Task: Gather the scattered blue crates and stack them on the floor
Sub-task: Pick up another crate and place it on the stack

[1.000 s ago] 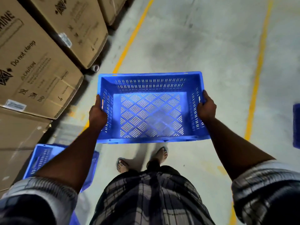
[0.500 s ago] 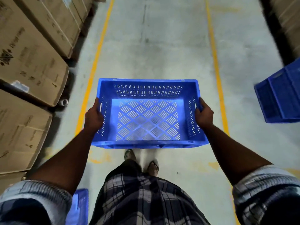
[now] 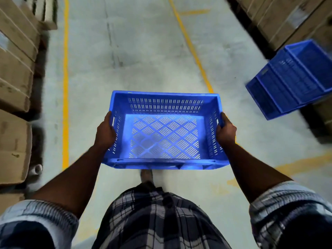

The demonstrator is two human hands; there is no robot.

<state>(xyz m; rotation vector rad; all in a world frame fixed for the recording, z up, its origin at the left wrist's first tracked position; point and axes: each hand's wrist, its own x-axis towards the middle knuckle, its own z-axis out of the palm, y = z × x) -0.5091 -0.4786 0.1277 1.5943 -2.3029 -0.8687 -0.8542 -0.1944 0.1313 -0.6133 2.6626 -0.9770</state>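
Blue crate, empty, with slotted walls and lattice base, hangs level above the floor; left hand and right hand each keep a curled grip on an end wall.

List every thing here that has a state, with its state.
carried crate, empty, upright, held off the floor.
left hand, grips the crate's left wall.
right hand, grips the crate's right wall.
crate stack, upright on the floor at right, blurred.
cardboard boxes, closed, stacked at both sides.
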